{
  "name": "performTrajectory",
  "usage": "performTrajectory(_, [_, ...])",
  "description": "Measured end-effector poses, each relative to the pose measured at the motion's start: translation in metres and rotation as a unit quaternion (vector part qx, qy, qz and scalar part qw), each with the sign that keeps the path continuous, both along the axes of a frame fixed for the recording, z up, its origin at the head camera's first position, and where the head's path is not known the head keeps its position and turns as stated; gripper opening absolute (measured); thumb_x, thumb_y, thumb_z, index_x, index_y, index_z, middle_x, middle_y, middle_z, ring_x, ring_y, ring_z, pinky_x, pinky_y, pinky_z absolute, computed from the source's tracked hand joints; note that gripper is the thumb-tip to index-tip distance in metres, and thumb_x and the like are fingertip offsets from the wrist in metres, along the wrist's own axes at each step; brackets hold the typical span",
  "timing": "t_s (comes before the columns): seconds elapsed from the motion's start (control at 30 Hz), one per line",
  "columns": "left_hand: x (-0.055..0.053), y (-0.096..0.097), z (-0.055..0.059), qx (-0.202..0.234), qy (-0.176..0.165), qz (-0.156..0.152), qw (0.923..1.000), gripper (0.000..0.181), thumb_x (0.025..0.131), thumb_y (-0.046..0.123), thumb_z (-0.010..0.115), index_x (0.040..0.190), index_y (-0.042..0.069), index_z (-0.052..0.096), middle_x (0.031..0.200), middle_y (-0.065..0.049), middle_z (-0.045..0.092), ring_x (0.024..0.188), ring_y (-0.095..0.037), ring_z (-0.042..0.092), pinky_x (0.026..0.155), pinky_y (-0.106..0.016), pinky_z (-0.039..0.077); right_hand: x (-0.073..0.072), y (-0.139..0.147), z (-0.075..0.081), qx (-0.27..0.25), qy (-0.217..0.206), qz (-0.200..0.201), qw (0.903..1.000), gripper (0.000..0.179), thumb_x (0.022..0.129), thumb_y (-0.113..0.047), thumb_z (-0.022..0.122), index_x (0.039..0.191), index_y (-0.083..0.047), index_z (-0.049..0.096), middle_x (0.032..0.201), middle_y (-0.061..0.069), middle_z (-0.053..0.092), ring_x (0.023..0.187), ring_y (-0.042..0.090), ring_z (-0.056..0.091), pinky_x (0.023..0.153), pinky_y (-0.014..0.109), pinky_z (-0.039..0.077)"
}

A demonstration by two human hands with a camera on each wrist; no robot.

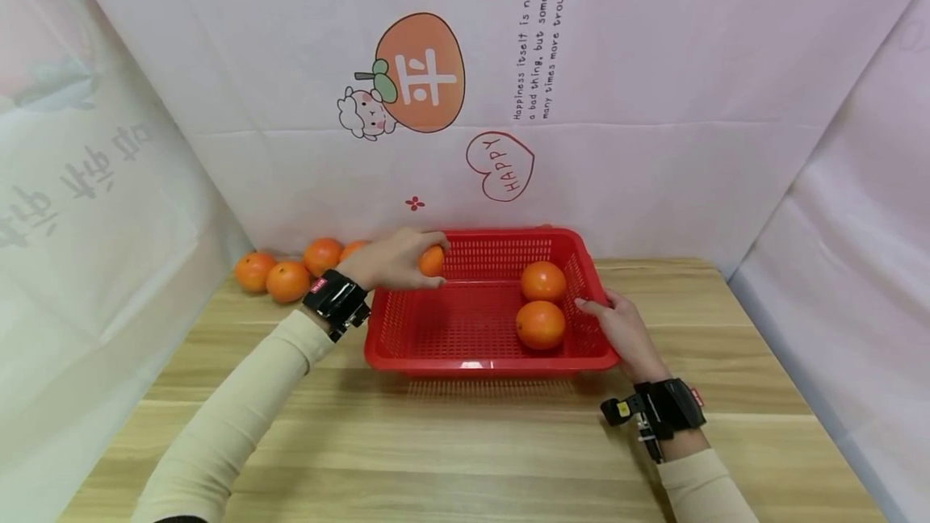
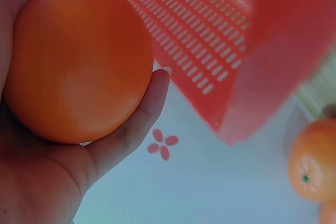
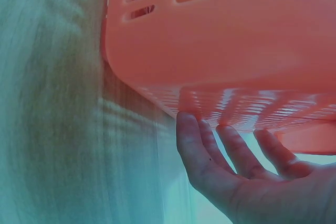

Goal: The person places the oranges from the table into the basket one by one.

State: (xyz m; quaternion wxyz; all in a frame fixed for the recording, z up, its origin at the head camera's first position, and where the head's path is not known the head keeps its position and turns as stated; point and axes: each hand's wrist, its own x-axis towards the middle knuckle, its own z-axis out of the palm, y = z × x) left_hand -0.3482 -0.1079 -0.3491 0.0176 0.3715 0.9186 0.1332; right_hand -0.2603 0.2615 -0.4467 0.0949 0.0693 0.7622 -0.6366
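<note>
so, wooden table [image 1: 465,458], printed cloth [image 1: 654,87], left hand [image 1: 400,262] round orange [image 1: 432,262], right hand [image 1: 628,333] round basket rim [image 1: 429,363]

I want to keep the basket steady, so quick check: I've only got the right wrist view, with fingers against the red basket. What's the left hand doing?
Observer: The left hand grips an orange near the left end of the red basket.
Operator: Okay, and is there fruit inside the basket?
Observer: Yes, the head view shows two oranges lying toward its right end.
Operator: Any more outside it?
Observer: Yes, several loose oranges sit to the left of the basket, toward the back of the table.
</note>
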Motion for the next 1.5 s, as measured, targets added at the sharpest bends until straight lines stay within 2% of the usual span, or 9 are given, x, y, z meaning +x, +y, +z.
performTrajectory(0.23, [-0.007,0.019,0.004,-0.012,-0.011,0.004,0.9999,0.044,0.090,0.036,0.081,0.125,0.016,0.064,0.117,-0.003,0.066,0.099,-0.020,0.060,0.082,-0.032,0.054,0.000,-0.001,0.001,0.001,-0.001,0.000,1.0000,0.065,0.109,-0.036,0.053,0.165,-0.012,0.031,0.158,0.021,0.048,0.126,0.029,0.064,0.102,0.045,0.059])
performTrajectory(0.33, [-0.012,0.027,0.004,-0.010,-0.010,-0.001,0.9999,0.043,0.089,0.037,0.081,0.124,0.016,0.065,0.121,-0.003,0.066,0.106,-0.020,0.060,0.089,-0.034,0.055,0.001,-0.001,0.001,0.002,-0.003,-0.002,1.0000,0.065,0.109,-0.036,0.053,0.165,-0.012,0.031,0.158,0.020,0.048,0.125,0.028,0.065,0.103,0.045,0.058])
performTrajectory(0.53, [-0.018,0.039,0.002,-0.020,-0.010,-0.010,0.9997,0.041,0.089,0.039,0.081,0.121,0.017,0.066,0.115,-0.002,0.067,0.107,-0.021,0.059,0.094,-0.037,0.053,0.002,-0.002,0.002,-0.001,-0.005,-0.002,1.0000,0.065,0.109,-0.036,0.054,0.164,-0.011,0.032,0.157,0.021,0.048,0.125,0.029,0.065,0.102,0.046,0.059])
performTrajectory(0.8, [-0.024,0.051,-0.016,-0.033,-0.023,-0.017,0.9990,0.047,0.090,0.037,0.080,0.127,0.011,0.066,0.115,-0.004,0.066,0.105,-0.021,0.058,0.091,-0.036,0.054,0.004,-0.004,0.004,0.000,-0.001,-0.008,1.0000,0.063,0.109,-0.034,0.054,0.163,-0.009,0.034,0.156,0.022,0.049,0.127,0.032,0.063,0.102,0.046,0.059])
performTrajectory(1.03, [-0.026,0.062,-0.026,-0.028,-0.035,0.003,0.9990,0.050,0.091,0.040,0.078,0.130,0.013,0.066,0.117,-0.003,0.063,0.106,-0.021,0.058,0.091,-0.036,0.055,0.006,-0.002,0.005,0.000,-0.002,-0.005,1.0000,0.063,0.108,-0.035,0.054,0.163,-0.010,0.034,0.157,0.021,0.048,0.127,0.032,0.063,0.102,0.045,0.059])
performTrajectory(1.2, [-0.032,0.069,-0.036,-0.019,-0.038,0.003,0.9991,0.050,0.091,0.040,0.079,0.130,0.013,0.066,0.116,-0.003,0.064,0.105,-0.021,0.058,0.090,-0.036,0.055,0.006,-0.002,0.002,-0.001,-0.003,-0.007,1.0000,0.063,0.108,-0.035,0.055,0.163,-0.011,0.034,0.156,0.021,0.049,0.127,0.032,0.063,0.102,0.045,0.060])
performTrajectory(1.37, [-0.037,0.078,-0.047,-0.019,-0.051,0.002,0.9985,0.053,0.090,0.041,0.080,0.132,0.012,0.065,0.117,-0.004,0.064,0.107,-0.022,0.057,0.093,-0.037,0.054,0.005,-0.002,0.003,-0.002,-0.003,-0.007,1.0000,0.064,0.108,-0.035,0.054,0.163,-0.011,0.033,0.157,0.021,0.048,0.129,0.033,0.062,0.102,0.045,0.060])
performTrajectory(1.5, [-0.041,0.084,-0.056,-0.025,-0.045,0.014,0.9986,0.055,0.090,0.043,0.080,0.134,0.015,0.064,0.124,-0.004,0.064,0.110,-0.021,0.058,0.098,-0.037,0.055,0.004,-0.003,0.004,-0.005,-0.004,-0.008,0.9999,0.064,0.108,-0.035,0.054,0.164,-0.012,0.032,0.158,0.021,0.047,0.131,0.035,0.061,0.102,0.046,0.059])
